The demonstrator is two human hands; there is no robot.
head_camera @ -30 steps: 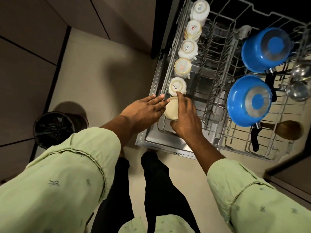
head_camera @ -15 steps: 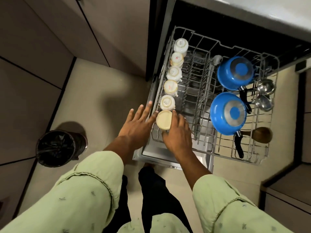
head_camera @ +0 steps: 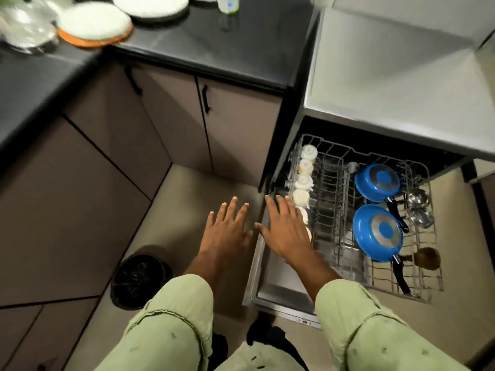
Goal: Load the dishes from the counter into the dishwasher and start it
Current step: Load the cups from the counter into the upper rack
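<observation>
The dishwasher's lower rack [head_camera: 334, 153] is pulled out over the open door [head_camera: 278, 279]. Several upturned white cups [head_camera: 302, 196] stand in a row along its left side, and two upturned blue pans [head_camera: 377, 232] lie on the right beside steel ladles [head_camera: 419, 210]. My right hand [head_camera: 285, 227] hovers with straight fingers above the nearest cups and hides part of them. My left hand [head_camera: 227, 228] is spread flat over the floor, left of the door, holding nothing. White plates [head_camera: 93, 24] lie on the dark counter [head_camera: 241, 46] at the top left.
A black bin [head_camera: 140, 279] stands on the floor at my left. Brown cabinet doors [head_camera: 166, 116] run under the counter. The steel dishwasher top [head_camera: 401, 76] is at the upper right. A wooden spoon head [head_camera: 428, 258] lies at the rack's right edge.
Both hands have let go of the nearest cup and lifted away from the rack with fingers spread. My view has risen and now takes in the counter and plates.
</observation>
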